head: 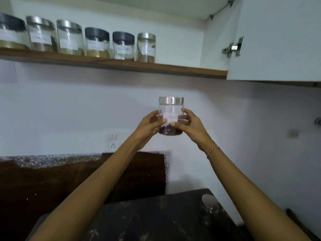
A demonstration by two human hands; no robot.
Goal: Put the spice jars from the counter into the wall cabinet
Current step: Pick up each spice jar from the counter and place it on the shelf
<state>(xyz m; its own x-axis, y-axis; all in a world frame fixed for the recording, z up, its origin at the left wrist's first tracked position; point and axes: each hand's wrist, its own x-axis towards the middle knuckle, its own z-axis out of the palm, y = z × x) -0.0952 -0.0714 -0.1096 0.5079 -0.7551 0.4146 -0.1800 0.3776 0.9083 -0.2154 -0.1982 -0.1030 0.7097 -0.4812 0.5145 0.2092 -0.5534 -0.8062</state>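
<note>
A clear spice jar (171,108) with a silver lid, a white label and dark contents at its bottom is held upright in mid-air before the wall, below the cabinet shelf. My left hand (149,125) grips its left side and my right hand (190,125) its right side. Several labelled jars (97,42) with silver or black lids stand in a row on the wooden cabinet shelf (182,70) at upper left. Another silver-lidded jar (209,208) stands on the dark counter (147,216) at lower right.
The white cabinet door (278,40) is swung open at upper right, its hinge showing. The shelf is bare to the right of the last jar. A wall socket (112,141) sits below the held jar. A dark brown board (86,180) leans behind the counter.
</note>
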